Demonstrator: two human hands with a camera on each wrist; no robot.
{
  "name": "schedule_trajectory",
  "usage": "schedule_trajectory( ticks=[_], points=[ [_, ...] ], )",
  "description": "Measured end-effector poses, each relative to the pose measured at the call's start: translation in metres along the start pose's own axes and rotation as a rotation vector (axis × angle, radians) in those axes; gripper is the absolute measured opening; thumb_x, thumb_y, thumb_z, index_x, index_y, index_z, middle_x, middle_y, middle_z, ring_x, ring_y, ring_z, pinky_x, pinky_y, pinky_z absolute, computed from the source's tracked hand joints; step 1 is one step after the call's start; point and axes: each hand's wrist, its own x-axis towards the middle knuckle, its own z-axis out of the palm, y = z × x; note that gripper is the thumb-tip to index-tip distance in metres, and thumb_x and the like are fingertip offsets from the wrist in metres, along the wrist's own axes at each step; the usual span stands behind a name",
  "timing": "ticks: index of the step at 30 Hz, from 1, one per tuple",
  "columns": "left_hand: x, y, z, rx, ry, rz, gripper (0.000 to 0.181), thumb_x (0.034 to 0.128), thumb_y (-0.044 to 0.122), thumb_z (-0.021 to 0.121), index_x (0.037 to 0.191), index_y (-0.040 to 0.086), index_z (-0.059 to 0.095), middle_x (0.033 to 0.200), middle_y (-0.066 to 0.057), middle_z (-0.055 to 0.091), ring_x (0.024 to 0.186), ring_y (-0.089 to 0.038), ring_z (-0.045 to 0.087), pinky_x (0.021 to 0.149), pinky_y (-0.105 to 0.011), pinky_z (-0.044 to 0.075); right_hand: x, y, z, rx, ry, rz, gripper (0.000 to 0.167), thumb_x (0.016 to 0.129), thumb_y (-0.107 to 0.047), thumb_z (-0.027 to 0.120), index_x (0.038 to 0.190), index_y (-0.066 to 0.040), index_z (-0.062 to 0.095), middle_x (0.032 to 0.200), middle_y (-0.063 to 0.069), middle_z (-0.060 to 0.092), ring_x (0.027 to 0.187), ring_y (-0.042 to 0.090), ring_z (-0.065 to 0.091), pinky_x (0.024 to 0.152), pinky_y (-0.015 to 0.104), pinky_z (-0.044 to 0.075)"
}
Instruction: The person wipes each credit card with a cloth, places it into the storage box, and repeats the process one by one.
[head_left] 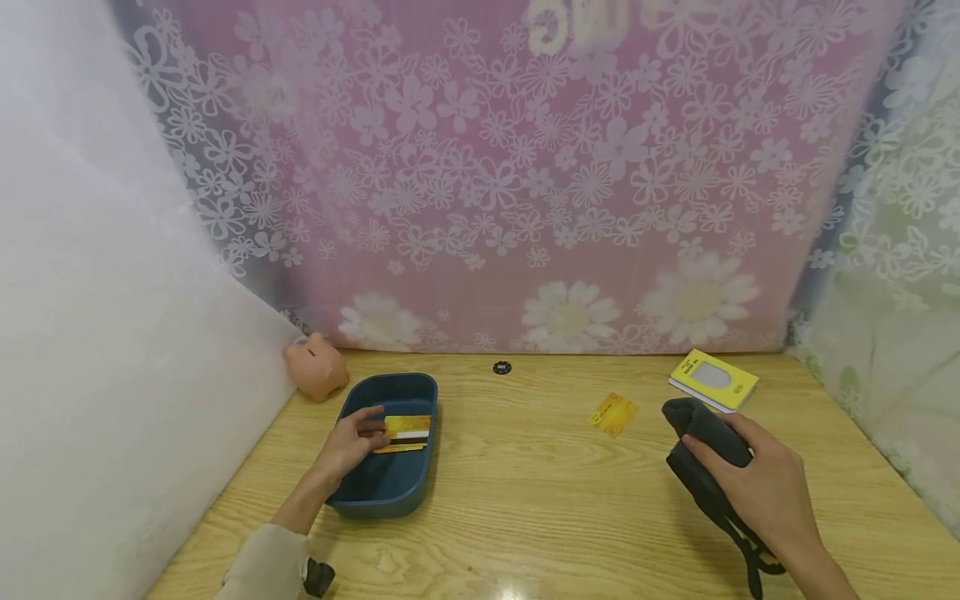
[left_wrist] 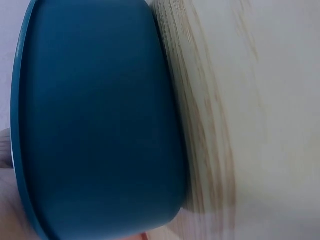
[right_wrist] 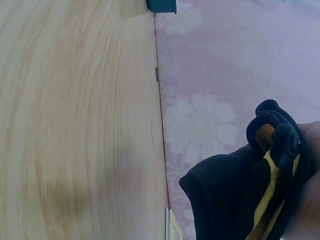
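In the head view, my left hand (head_left: 352,446) reaches over the near-left side of a dark blue tray (head_left: 408,504). Its fingers and thumb pinch the left edge of a few yellow cards (head_left: 408,423), one showing a black and a white stripe. Only part of that hand shows in the left wrist view, behind the tray wall (left_wrist: 100,120). My right hand (head_left: 772,479) grips a dark cloth pouch (head_left: 716,433) above the table, its black cords hanging down. In the right wrist view the pouch (right_wrist: 220,185) is bunched up, with yellow showing in its folds.
A single yellow card (head_left: 613,414) lies right of centre on the wooden table (head_left: 525,500). Behind the pouch is a yellow booklet (head_left: 712,379). A black round chip (head_left: 502,367) lies near the flowered curtain (head_left: 487,208). An orange piggy bank (head_left: 317,368) stands at the back left.
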Motion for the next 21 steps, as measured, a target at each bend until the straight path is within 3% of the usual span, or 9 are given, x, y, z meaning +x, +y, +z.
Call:
schedule_trajectory(
  ticks=[6, 11, 21],
  points=[
    [0.001, 0.005, 0.000, 0.026, 0.008, 0.011, 0.060, 0.0982, 0.003, 0.069, 0.154, 0.000, 0.046, 0.140, -0.030, 0.059, 0.122, -0.041, 0.063, 0.098, -0.051, 0.057, 0.000, -0.001, 0.001, 0.005, -0.007, 0.007, 0.047, 0.088, -0.033, 0.086, 0.123, -0.004, 0.072, 0.114, 0.028, 0.073, 0.094, 0.049, 0.071, 0.059, 0.019, 0.049],
    [0.000, 0.020, 0.004, 0.018, -0.001, 0.032, 0.060, 0.1003, 0.007, 0.069, 0.156, 0.007, 0.046, 0.144, -0.025, 0.058, 0.126, -0.039, 0.061, 0.097, -0.053, 0.056, 0.000, -0.001, 0.001, 0.009, -0.002, 0.003, 0.046, 0.088, -0.032, 0.086, 0.122, -0.004, 0.072, 0.113, 0.027, 0.073, 0.093, 0.048, 0.071, 0.058, 0.018, 0.048],
    [-0.002, 0.060, 0.030, -0.087, -0.013, 0.168, 0.056, 0.0993, 0.006, 0.070, 0.152, 0.008, 0.052, 0.139, -0.019, 0.064, 0.126, -0.035, 0.061, 0.102, -0.049, 0.055, 0.000, 0.005, 0.002, -0.002, -0.004, 0.027, 0.046, 0.088, -0.033, 0.085, 0.122, -0.005, 0.072, 0.112, 0.028, 0.073, 0.093, 0.049, 0.070, 0.057, 0.018, 0.047]
  ],
)
